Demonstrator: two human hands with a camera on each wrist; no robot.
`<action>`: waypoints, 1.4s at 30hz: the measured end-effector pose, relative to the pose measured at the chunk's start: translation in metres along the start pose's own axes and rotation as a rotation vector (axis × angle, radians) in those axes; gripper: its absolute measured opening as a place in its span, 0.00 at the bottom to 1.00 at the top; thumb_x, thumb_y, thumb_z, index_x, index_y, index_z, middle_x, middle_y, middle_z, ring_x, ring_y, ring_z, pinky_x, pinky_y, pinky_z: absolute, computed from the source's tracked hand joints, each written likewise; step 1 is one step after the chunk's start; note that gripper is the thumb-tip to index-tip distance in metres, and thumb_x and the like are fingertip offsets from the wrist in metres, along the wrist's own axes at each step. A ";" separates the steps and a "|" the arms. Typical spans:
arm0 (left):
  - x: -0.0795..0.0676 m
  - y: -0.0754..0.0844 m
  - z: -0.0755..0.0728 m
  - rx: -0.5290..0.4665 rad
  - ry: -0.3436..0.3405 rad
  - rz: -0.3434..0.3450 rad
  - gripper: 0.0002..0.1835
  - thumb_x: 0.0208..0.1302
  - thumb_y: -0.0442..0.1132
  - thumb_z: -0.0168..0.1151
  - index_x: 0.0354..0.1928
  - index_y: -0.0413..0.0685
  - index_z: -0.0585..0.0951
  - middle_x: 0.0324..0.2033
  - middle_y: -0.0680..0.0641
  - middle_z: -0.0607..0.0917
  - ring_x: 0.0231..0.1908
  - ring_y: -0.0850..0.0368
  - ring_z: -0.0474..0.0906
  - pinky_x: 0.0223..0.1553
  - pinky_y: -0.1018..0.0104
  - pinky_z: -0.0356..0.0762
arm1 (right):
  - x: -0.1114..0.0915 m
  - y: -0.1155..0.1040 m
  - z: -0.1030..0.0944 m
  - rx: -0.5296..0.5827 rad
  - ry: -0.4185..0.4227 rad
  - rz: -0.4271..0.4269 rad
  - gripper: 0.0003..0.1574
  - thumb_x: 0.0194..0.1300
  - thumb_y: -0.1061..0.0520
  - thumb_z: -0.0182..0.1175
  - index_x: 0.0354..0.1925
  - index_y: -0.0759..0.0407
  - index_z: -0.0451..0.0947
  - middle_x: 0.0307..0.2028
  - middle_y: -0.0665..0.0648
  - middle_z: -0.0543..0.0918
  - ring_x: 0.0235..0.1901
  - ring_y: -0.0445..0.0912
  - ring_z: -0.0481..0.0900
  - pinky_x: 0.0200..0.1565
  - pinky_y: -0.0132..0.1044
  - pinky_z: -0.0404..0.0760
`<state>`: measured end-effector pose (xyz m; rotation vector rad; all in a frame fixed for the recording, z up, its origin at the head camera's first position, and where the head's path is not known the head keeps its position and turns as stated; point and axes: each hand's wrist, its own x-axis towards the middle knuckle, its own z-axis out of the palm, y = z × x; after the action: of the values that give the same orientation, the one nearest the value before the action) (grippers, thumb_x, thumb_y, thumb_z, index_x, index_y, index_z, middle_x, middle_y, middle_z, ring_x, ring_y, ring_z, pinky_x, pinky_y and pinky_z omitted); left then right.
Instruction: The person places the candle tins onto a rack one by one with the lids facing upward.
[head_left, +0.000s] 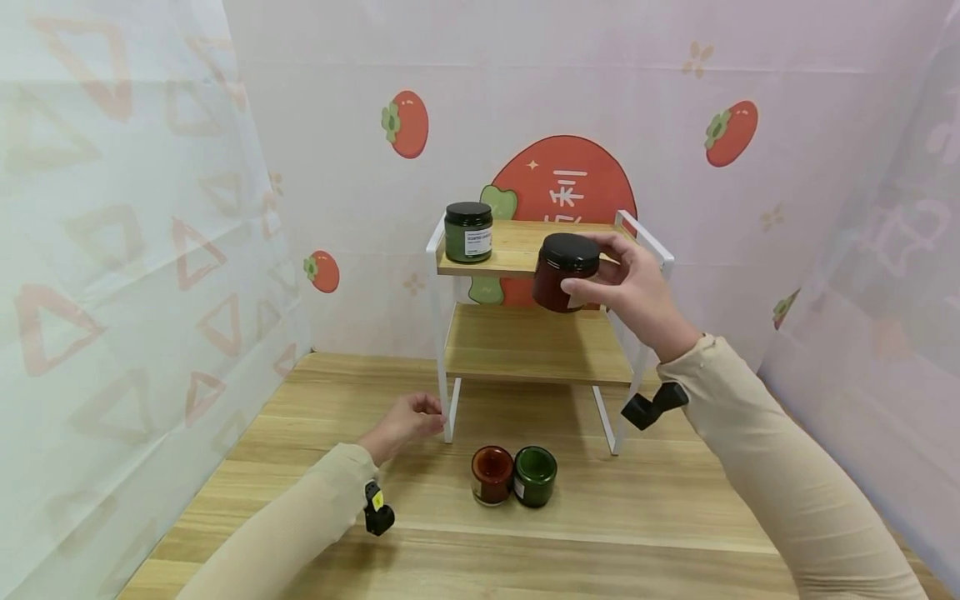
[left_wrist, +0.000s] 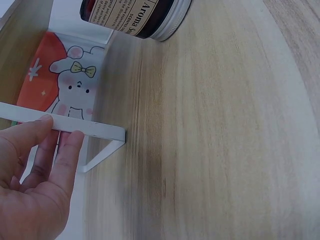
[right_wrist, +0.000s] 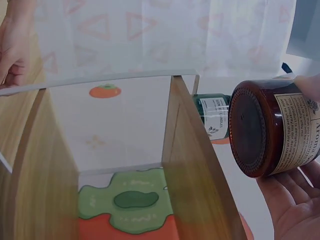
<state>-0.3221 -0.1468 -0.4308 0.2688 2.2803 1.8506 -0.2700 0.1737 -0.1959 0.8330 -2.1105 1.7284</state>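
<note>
My right hand [head_left: 641, 292] grips a dark amber candle jar [head_left: 551, 282] with a black lid, upright, in front of the top board's right part. In the right wrist view, the jar's ridged base [right_wrist: 247, 131] and cream label [right_wrist: 295, 127] show. Low on the left, my left hand [head_left: 405, 427] pinches the white front leg [left_wrist: 92, 128] of a small wooden shelf between thumb and fingertips. A green candle jar [head_left: 457, 242] with a black lid stands on the left end of the top board [head_left: 517, 244].
Two lidless jars, one amber [head_left: 492, 477] and one green [head_left: 535, 479], stand side by side on the wooden table [head_left: 600, 517] before the shelf. The lower board [head_left: 540, 342] sits between white side frames. Printed cloth [head_left: 352, 167] hangs behind and at both sides.
</note>
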 end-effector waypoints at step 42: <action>0.003 -0.001 0.003 -0.049 0.037 -0.017 0.07 0.60 0.23 0.62 0.35 0.38 0.75 0.31 0.48 0.78 0.33 0.59 0.79 0.41 0.65 0.85 | 0.082 -0.013 0.021 -0.019 0.088 0.119 0.35 0.57 0.59 0.69 0.61 0.56 0.69 0.51 0.53 0.74 0.51 0.47 0.80 0.58 0.40 0.75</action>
<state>-0.3243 -0.1435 -0.4326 0.2086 2.2503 1.9156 -0.3241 0.1318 -0.1450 0.6263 -2.1541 1.7656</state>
